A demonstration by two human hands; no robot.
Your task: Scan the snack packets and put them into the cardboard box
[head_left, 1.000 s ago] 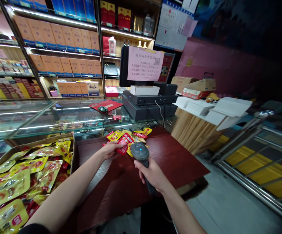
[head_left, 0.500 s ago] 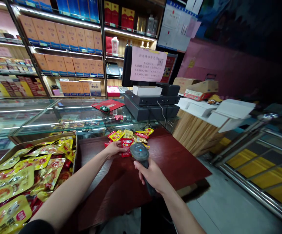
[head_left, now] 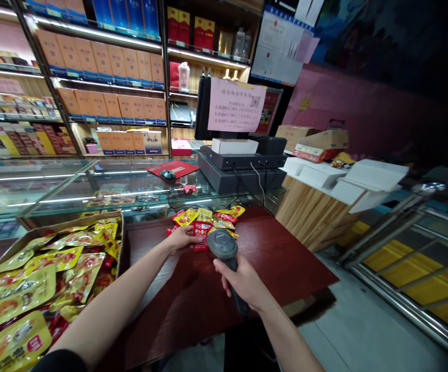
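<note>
My left hand [head_left: 182, 238] pinches the left edge of a small red packet [head_left: 201, 233] above the dark red tabletop [head_left: 278, 253]. Wrapped round the handle of a dark grey handheld scanner [head_left: 223, 244] is my right hand [head_left: 243, 279]. The scanner's head is close to the red packet's right side and hides part of it. Just behind the packet lie yellow and red snack packets [head_left: 186, 217] in a loose pile.
A carton [head_left: 121, 243] full of yellow and red packets stands at the left. Behind are a glass counter [head_left: 131, 178], a mouse [head_left: 167, 175] and a monitor [head_left: 201, 111] with a paper sign. A metal railing [head_left: 386, 232] is at the right.
The blue light on top of the scanner no longer shows. The view has shifted slightly; both hands keep nearly the same position and hold.
</note>
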